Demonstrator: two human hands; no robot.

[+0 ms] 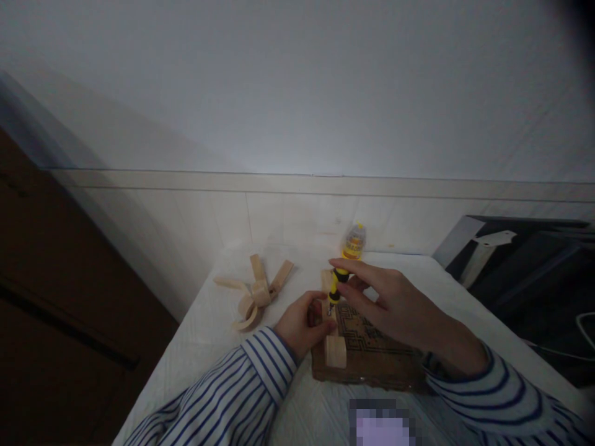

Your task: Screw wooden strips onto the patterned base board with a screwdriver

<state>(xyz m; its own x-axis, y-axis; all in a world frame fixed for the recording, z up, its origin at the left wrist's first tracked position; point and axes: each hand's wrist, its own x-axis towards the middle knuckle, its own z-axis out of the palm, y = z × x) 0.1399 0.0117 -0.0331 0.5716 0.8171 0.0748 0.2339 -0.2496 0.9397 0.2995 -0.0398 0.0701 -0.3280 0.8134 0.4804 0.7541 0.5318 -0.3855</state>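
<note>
My right hand grips the top of a yellow and black screwdriver between thumb and fingers. The screwdriver stands nearly upright, its tip down on a pale wooden piece. My left hand closes round the middle of that wooden piece, partly covering it, and steadies it at the left side of a brown patterned board. Whether a screw sits under the tip is too small to tell. Left of my hands lies a group of pale wooden parts, some curved and some straight.
At the back of the white-covered table stands a bottle with yellow contents, close to the wall. Dark objects are past the right edge. Brown furniture is on the left. A pixelated patch hides something at the bottom.
</note>
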